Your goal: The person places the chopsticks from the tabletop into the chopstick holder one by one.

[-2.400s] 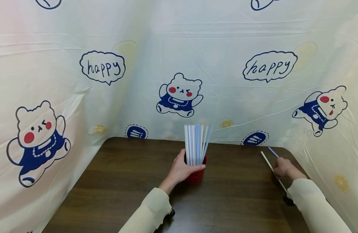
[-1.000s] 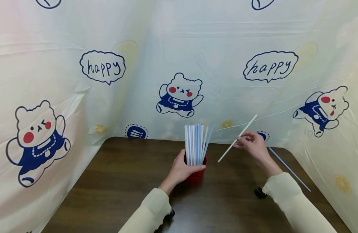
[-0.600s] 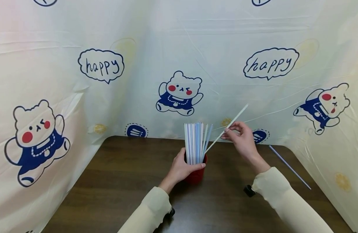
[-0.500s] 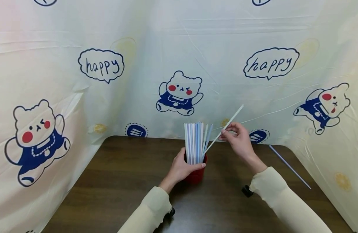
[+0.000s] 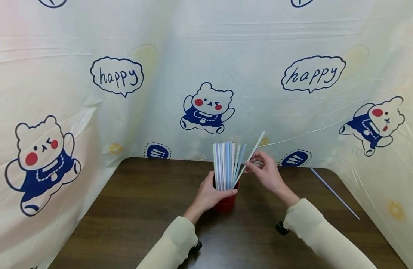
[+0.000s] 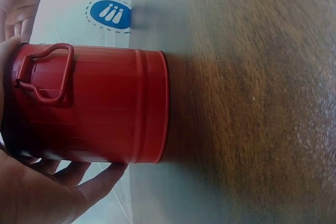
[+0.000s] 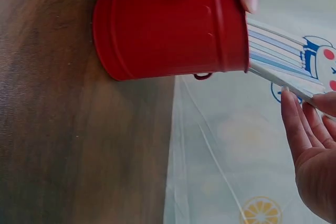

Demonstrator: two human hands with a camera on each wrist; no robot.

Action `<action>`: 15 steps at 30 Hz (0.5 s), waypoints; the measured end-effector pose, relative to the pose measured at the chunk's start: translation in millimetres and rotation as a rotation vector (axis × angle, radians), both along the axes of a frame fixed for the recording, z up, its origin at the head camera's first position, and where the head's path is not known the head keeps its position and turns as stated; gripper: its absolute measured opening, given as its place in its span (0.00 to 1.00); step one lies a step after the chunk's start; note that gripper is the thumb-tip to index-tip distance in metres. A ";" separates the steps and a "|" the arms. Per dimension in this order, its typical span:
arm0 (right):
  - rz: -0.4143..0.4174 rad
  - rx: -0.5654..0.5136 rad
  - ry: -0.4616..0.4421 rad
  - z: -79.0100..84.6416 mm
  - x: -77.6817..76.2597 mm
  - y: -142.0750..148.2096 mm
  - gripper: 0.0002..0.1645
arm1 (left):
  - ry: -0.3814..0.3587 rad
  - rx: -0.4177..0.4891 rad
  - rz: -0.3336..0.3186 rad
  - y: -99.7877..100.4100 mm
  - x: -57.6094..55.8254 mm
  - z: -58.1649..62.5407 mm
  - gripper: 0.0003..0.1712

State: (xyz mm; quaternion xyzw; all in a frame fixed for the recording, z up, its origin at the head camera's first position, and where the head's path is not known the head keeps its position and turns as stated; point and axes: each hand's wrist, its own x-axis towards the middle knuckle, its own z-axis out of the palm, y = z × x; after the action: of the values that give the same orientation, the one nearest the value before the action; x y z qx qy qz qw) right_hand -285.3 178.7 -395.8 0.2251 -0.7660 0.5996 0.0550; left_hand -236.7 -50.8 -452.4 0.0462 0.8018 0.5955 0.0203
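Note:
A red metal bucket (image 6: 105, 103) with small wire handles stands on the table, full of upright blue, white and striped straws (image 5: 223, 164). My left hand (image 5: 207, 193) grips the bucket near its rim, thumb across the front. Between thumb and fingertips my right hand (image 5: 265, 173) pinches a pale straw (image 5: 258, 144), tilted up to the right. The lower end of that straw is inside the bucket's mouth, as the right wrist view also shows, with the right hand (image 7: 315, 140) beyond the rim. Its lowest part is hidden in the bucket.
A single blue straw (image 5: 335, 193) lies at the right side of the dark wooden table (image 5: 132, 209). Behind and on both sides hangs a pale curtain (image 5: 166, 74) printed with cartoon bears.
My right hand has picked the pale straw off the table at the right, carried it left and lowered its end into the bucket. The blue straw stays behind; the left hand holds still.

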 end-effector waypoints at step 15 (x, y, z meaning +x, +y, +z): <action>0.024 0.328 0.054 -28.1 7.0 -14.0 0.09 | 0.036 0.051 -0.029 -0.7 0.7 -0.8 0.49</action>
State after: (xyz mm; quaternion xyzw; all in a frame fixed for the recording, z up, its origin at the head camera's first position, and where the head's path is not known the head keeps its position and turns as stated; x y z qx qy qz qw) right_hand -278.4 164.7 -423.9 0.2561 -0.8491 0.4610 0.0308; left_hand -236.0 -51.6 -453.2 0.0689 0.7858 0.6145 0.0131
